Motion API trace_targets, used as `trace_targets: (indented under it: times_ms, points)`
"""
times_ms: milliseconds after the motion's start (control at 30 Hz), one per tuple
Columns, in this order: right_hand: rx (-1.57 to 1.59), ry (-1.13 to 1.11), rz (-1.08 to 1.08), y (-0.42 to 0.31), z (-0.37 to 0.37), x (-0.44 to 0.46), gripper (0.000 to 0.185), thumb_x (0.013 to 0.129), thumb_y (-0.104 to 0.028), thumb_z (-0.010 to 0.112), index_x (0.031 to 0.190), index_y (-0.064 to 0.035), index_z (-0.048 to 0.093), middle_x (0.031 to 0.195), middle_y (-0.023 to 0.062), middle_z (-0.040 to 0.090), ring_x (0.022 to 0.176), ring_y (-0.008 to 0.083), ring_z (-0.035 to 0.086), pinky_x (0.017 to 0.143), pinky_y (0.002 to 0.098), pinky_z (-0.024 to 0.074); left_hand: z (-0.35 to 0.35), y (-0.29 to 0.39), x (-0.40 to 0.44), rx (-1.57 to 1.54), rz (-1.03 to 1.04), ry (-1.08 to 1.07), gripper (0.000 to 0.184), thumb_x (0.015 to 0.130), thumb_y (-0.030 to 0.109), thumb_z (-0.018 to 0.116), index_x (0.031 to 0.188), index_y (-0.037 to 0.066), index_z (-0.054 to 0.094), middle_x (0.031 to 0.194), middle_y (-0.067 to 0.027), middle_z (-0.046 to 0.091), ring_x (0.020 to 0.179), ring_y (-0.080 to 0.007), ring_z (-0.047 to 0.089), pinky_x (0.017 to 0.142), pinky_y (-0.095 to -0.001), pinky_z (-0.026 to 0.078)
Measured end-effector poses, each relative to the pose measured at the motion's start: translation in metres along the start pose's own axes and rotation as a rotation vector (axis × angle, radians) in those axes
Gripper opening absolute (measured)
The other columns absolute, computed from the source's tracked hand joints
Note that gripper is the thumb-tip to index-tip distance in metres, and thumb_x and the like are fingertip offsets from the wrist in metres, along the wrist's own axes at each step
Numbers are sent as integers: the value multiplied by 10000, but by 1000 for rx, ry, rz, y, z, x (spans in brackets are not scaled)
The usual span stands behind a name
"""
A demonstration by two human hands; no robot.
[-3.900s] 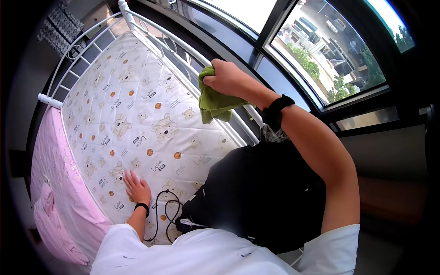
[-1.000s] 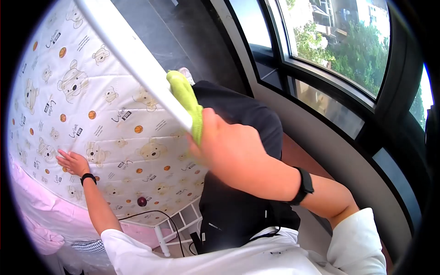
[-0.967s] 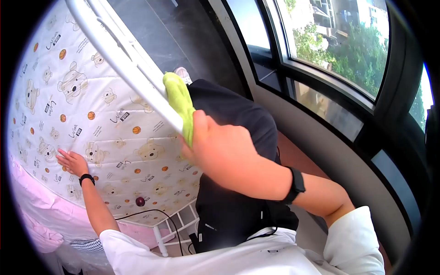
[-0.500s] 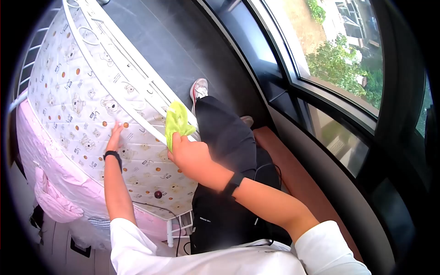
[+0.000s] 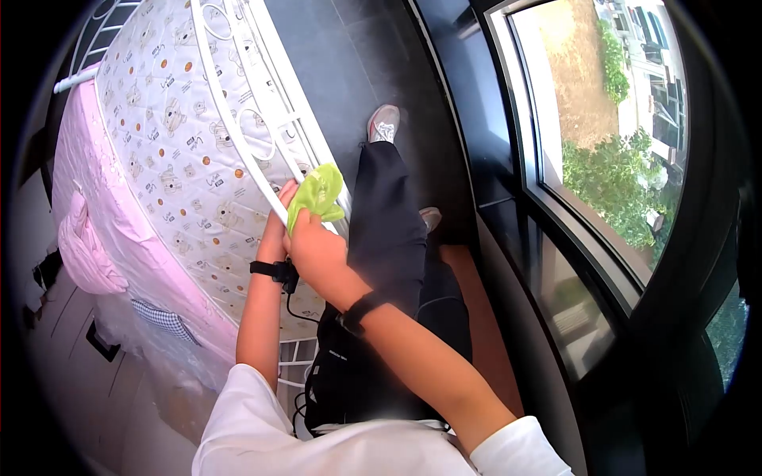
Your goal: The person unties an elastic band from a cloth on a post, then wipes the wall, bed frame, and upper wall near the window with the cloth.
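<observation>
A bright green cloth (image 5: 319, 190) hangs bunched over the white metal bed rail (image 5: 248, 159). My right hand (image 5: 317, 250) is closed on the cloth's near end, beside the rail. Close against it, my left hand (image 5: 278, 218) is at the rail, with its fingers curled near the cloth. What those fingers hold is partly hidden by the cloth and my right hand. Below the hands lies a mattress (image 5: 171, 151) printed with bears and orange dots.
Pink bedding (image 5: 83, 143) covers the bed's left side, with clear plastic (image 5: 171, 357) and a checked blue cloth (image 5: 163, 317) below. My legs (image 5: 389, 214) stand on dark floor tiles (image 5: 349, 71) between the bed and a large window (image 5: 595, 143).
My left hand has moved off the mattress, right to the rail beside my right hand. The green cloth stays in my right hand. My view has shifted, so the bed sits differently in it.
</observation>
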State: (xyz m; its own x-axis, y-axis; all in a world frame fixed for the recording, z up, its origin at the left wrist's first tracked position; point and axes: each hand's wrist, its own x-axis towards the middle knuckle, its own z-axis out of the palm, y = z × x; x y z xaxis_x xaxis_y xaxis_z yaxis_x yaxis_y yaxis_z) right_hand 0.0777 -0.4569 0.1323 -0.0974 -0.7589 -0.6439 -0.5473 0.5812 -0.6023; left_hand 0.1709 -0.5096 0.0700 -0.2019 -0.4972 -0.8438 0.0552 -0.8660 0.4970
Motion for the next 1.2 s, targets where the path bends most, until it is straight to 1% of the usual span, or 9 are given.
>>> trace_targets:
  times_ms: [133, 233, 300, 433, 667, 800, 867, 1000, 1200]
  points:
    - [97, -223, -35, 22, -17, 12, 383, 876, -336, 597, 1033, -10, 469, 884, 206, 602, 742, 345, 658, 606, 446, 518, -7, -18, -21, -152, 17, 3, 426, 979, 237, 471, 1332, -2, 465, 1257, -90, 552, 1152, -175, 525, 974, -291, 415]
    - [472, -650, -169, 63, -62, 28, 440, 896, -307, 604, 1164, 18, 477, 1052, 264, 613, 965, 388, 608, 834, 407, 474, 40, 13, -63, -71, 138, 466, 325, 976, 200, 455, 1224, 3, 527, 1141, -77, 600, 1081, -139, 557, 921, -303, 454]
    - [561, -713, -163, 100, -97, 22, 351, 884, -158, 592, 1194, -12, 520, 1049, 143, 626, 977, 219, 605, 859, 349, 475, 73, 26, -82, 489, 600, 576, 313, 936, 154, 474, 1207, 10, 534, 1138, -100, 594, 1136, -206, 537, 1038, -402, 368]
    - [964, -834, 211, 148, -188, 5, 427, 821, -49, 563, 1247, -30, 535, 1055, 46, 621, 980, 132, 575, 856, 290, 466, 122, 55, -82, 1249, 545, 228, 387, 831, 145, 556, 1194, 12, 541, 1182, -181, 539, 1156, -391, 492, 1112, -626, 57]
    - [909, -881, 354, 165, -240, 1, 333, 786, -17, 575, 1117, -11, 613, 970, 54, 629, 939, 149, 576, 829, 309, 461, 154, 63, -63, 1372, 359, 309, 405, 813, 193, 594, 1175, 13, 562, 1184, -180, 547, 1154, -464, 482, 1043, -729, -39]
    - [984, -837, 416, 152, -224, 11, 342, 787, -52, 590, 1126, -10, 618, 987, 57, 636, 949, 160, 580, 849, 312, 458, 175, 76, -62, 968, 337, -166, 376, 851, 166, 574, 1192, 7, 558, 1192, -195, 562, 1130, -391, 531, 1028, -531, 352]
    - [1333, -699, 460, 155, -209, 9, 371, 777, -64, 601, 1141, 5, 607, 993, 59, 643, 961, 171, 590, 852, 322, 465, 194, 60, -38, 944, 558, -326, 370, 871, 176, 574, 1213, 35, 557, 1157, -205, 588, 1073, -360, 577, 885, -435, 467]
    - [2008, -78, 626, 178, -191, 10, 431, 815, -164, 555, 1216, -9, 539, 1110, 123, 628, 1042, 256, 603, 935, 357, 465, 228, 30, 49, 687, 93, -530, 400, 980, 311, 456, 1235, 15, 544, 1146, -207, 618, 1106, -338, 574, 929, -377, 442]
    - [2214, 525, 544, 291, -166, 6, 371, 955, -265, 413, 1181, -24, 582, 1229, 141, 604, 1144, 289, 566, 1022, 423, 427, 282, -76, 154, 917, -391, -954, 530, 959, 482, 430, 1178, 36, 613, 1057, -164, 668, 1008, -250, 620, 902, -341, 447]
